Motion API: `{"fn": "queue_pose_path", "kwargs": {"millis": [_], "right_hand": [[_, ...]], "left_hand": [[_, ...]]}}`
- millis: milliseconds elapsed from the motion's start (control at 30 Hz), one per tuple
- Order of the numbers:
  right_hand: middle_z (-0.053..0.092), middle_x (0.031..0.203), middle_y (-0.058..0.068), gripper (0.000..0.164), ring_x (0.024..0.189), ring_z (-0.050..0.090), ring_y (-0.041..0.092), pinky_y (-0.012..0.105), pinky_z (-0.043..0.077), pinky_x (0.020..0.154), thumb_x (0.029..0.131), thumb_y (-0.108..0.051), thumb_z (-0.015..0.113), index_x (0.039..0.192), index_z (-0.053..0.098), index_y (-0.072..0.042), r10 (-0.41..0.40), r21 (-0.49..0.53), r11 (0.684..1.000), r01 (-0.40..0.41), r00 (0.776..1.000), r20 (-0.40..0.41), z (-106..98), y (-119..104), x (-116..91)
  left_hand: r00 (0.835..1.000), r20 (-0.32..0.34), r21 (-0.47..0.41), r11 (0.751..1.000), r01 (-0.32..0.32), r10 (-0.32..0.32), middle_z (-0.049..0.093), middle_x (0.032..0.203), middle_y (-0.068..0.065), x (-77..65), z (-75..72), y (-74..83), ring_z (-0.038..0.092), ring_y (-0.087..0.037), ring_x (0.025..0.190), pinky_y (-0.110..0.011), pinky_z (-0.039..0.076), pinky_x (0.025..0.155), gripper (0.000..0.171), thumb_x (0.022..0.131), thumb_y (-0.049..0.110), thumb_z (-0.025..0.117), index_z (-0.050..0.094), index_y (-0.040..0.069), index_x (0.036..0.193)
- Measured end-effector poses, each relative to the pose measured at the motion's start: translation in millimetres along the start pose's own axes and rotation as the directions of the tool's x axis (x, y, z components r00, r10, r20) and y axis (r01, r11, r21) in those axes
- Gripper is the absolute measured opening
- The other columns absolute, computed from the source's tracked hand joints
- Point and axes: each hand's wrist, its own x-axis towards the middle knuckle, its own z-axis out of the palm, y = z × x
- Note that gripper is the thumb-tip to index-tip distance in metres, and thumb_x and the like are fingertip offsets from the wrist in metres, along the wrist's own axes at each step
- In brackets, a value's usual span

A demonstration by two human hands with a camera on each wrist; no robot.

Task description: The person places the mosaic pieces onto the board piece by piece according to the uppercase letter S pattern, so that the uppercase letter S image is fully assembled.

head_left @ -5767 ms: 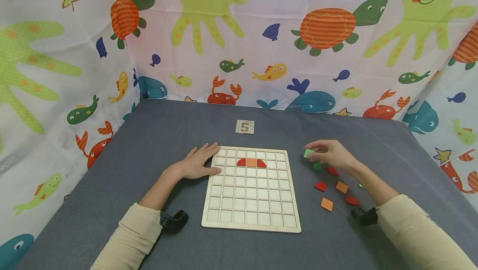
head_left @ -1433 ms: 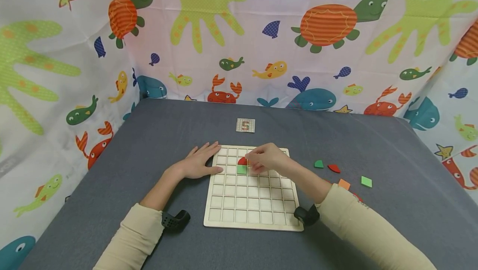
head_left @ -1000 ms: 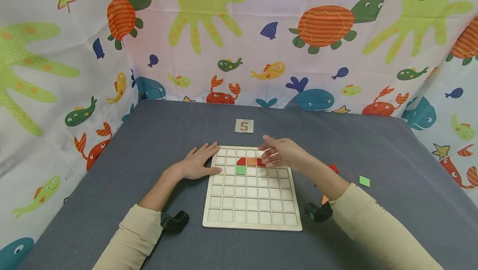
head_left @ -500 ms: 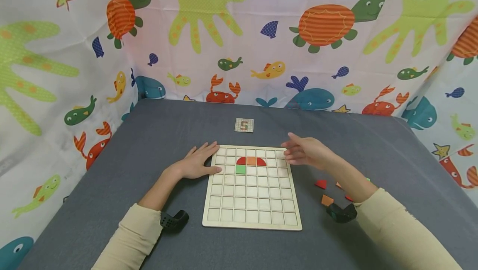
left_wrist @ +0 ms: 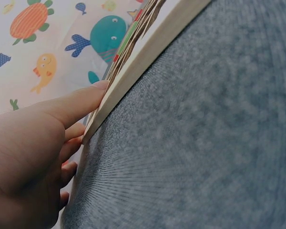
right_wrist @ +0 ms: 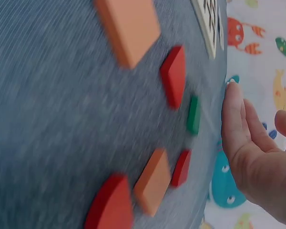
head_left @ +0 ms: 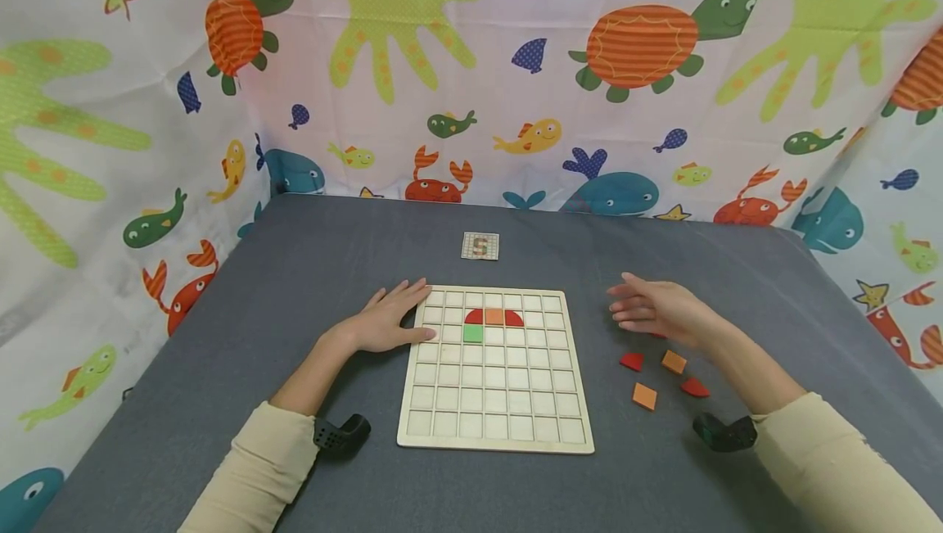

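Observation:
My left hand rests at the upper left edge of a wooden grid board, fingers straight and thumb on the rim. On the board, an orange square sits between two red rounded-corner pieces. A green square fills the cell below the left red one. Off to the board's right, my right hand hovers with loosely extended fingers and holds nothing. Under and beside it lie loose orange squares and red pieces. The right wrist view shows a dark green piece, hidden under the hand in the head view.
Behind the board lies a small card printed with a grid and an S-like figure. A grey cloth covers the table. Curtains with sea animals stand around the back and sides.
My right hand held a light green square earlier; that square now lies on the board under the left red piece. The hand has since moved right, back over the loose pieces. My left hand stays put.

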Motion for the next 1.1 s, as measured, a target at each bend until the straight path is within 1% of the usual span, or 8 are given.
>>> {"fn": "queue_pose_path", "kwargs": {"millis": [367,467,600,700,767,900,1033,1100], "right_hand": [[0.055,0.124,0.016,0.073,0.102,0.060,0.011,0.028,0.048,0.089,0.102,-0.046,0.037,0.145,0.026,0.012,-0.004,-0.075,0.997,0.001,0.999,-0.039,-31,20,-9],[0.052,0.127,0.020,0.074,0.104,0.059,0.011,0.029,0.048,0.090,0.102,-0.048,0.036,0.144,0.026,0.012,-0.026,-0.108,0.994,0.020,0.998,-0.055,-35,24,-11],[0.045,0.133,0.031,0.072,0.114,0.055,0.020,0.029,0.047,0.091,0.103,-0.046,0.034,0.144,0.028,0.012,-0.074,-0.183,0.981,0.060,0.995,-0.069,-38,29,-14],[0.042,0.136,0.033,0.067,0.117,0.052,0.025,0.028,0.048,0.090,0.103,-0.042,0.036,0.143,0.031,0.011,-0.102,-0.237,0.968,0.081,0.992,-0.079,-38,32,-14],[0.043,0.135,0.031,0.061,0.114,0.053,0.023,0.028,0.048,0.089,0.104,-0.037,0.039,0.142,0.034,0.010,-0.119,-0.267,0.959,0.094,0.990,-0.081,-38,34,-15],[0.046,0.134,0.029,0.048,0.110,0.054,0.018,0.027,0.050,0.086,0.102,-0.024,0.049,0.137,0.043,0.009,-0.186,-0.371,0.916,0.153,0.981,-0.052,-38,38,-17],[0.053,0.126,0.026,0.043,0.106,0.057,0.025,0.027,0.052,0.079,0.094,-0.012,0.062,0.131,0.051,0.007,-0.271,-0.500,0.834,0.234,0.962,-0.002,-39,41,-18],[0.056,0.122,0.025,0.042,0.104,0.058,0.031,0.027,0.052,0.075,0.090,-0.006,0.065,0.129,0.053,0.007,-0.302,-0.553,0.791,0.261,0.953,0.017,-40,43,-18]], "left_hand": [[1.000,-0.004,0.001,1.000,-0.001,0.001,0.015,0.157,-0.015,0.0,0.4,-0.2,0.007,-0.036,0.143,-0.059,0.002,0.109,0.081,0.094,0.045,0.057,0.021,0.003,0.152],[1.000,-0.006,-0.004,1.000,-0.003,0.003,0.016,0.156,-0.016,-0.7,0.0,0.9,0.007,-0.037,0.142,-0.059,0.002,0.109,0.080,0.094,0.044,0.058,0.021,0.003,0.152],[1.000,-0.006,-0.004,1.000,0.003,-0.003,0.016,0.156,-0.015,-0.7,-0.2,1.2,0.007,-0.036,0.143,-0.059,0.002,0.109,0.080,0.094,0.044,0.058,0.021,0.004,0.152],[1.000,-0.009,-0.005,1.000,0.003,-0.003,0.016,0.156,-0.015,-0.5,0.6,0.5,0.008,-0.037,0.142,-0.059,0.002,0.109,0.080,0.094,0.044,0.058,0.022,0.004,0.152],[1.000,-0.011,-0.008,1.000,0.001,-0.001,0.016,0.156,-0.015,-0.5,0.8,0.0,0.008,-0.037,0.142,-0.059,0.003,0.109,0.080,0.094,0.044,0.058,0.022,0.003,0.152],[1.000,-0.008,-0.013,1.000,-0.004,0.004,0.016,0.156,-0.016,-0.6,0.5,-0.2,0.008,-0.037,0.142,-0.059,0.002,0.109,0.080,0.094,0.044,0.058,0.022,0.003,0.152],[1.000,-0.009,-0.017,1.000,-0.009,0.009,0.016,0.156,-0.016,-0.4,-0.1,-0.2,0.007,-0.037,0.142,-0.059,0.002,0.109,0.079,0.094,0.043,0.058,0.021,0.003,0.152],[1.000,-0.010,-0.018,1.000,-0.010,0.010,0.016,0.156,-0.015,-0.2,-0.2,-0.3,0.007,-0.037,0.143,-0.059,0.002,0.109,0.080,0.094,0.043,0.058,0.021,0.003,0.152]]}}
